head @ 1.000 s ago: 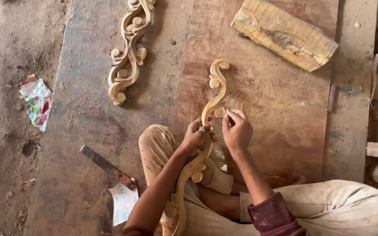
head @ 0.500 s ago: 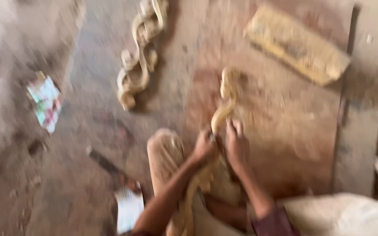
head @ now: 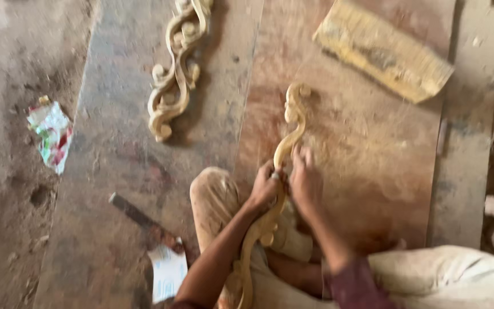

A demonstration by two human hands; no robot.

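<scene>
**A:** Where is the piece being worked on?

**B:** The long pale carved wooden scroll strip (head: 284, 151) lies along the reddish-brown wooden board (head: 373, 171); its curled tip points to the far side, its near end runs down across the person's lap, over the beige trousers (head: 447, 280); the bent knee (head: 212, 189) sits just left of it.

**A:** And the hands?

**B:** The left hand (head: 265, 189) is wrapped around the strip at its middle, fingers closed on the wood; the right hand (head: 305, 180) sits just beside it on the right, fingers curled and pressed to the strip; whether it holds something small between them I cannot tell, since the view is blurred.

**A:** What lies around?

**B:** To the far left, on the grey board (head: 115, 171), a second pale carved wooden ornament with looping scrolls (head: 175, 71) lies well apart from the hands; to the far right rests a rough yellowish block of wood (head: 384, 48); near left, a dark flat metal tool (head: 141, 220) lies slanted, its near end touching a white sheet of paper (head: 168, 272); further left, on the dusty ground (head: 7, 229), lies a crumpled plastic wrapper in white, red and green (head: 51, 134).
</scene>
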